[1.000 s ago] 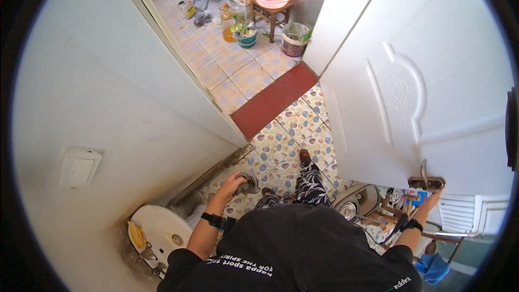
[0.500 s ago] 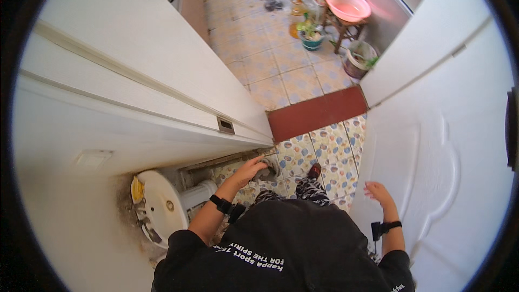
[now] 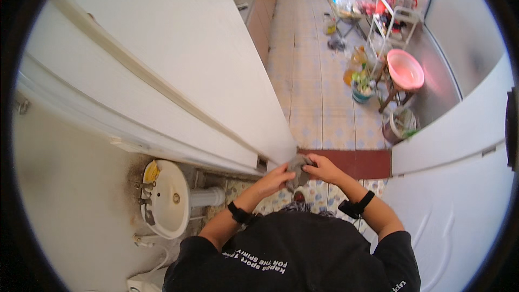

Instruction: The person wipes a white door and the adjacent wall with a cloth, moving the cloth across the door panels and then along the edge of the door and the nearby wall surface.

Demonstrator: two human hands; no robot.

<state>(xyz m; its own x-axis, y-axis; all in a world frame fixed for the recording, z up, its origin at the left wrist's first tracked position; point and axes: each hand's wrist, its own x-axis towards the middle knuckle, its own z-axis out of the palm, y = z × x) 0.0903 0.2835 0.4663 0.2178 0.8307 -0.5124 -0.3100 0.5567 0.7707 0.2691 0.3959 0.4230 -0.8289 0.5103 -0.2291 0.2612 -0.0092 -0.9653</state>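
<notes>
A crumpled grey cloth (image 3: 296, 179) is held up in front of me at the doorway, bunched between my two hands. My left hand (image 3: 274, 180) grips its left edge with the fingers closed on it. From the other side my right hand (image 3: 324, 170) pinches the cloth near its top. Both wrists wear black straps. Behind the cloth lies a dark red threshold strip (image 3: 351, 163), partly covered by my right hand.
To my left a white pedestal sink (image 3: 181, 213) stands against the stained wall. White door panels (image 3: 216, 65) rise on the left, with another door (image 3: 454, 211) on the right. Beyond, a pink basin (image 3: 404, 70) rests on a stool, near a bucket (image 3: 400, 125) and a potted plant (image 3: 361, 87).
My right hand has left the right door's side and come in to grip the cloth, which only my left hand held. Both hands are raised, and the view has tilted up and left.
</notes>
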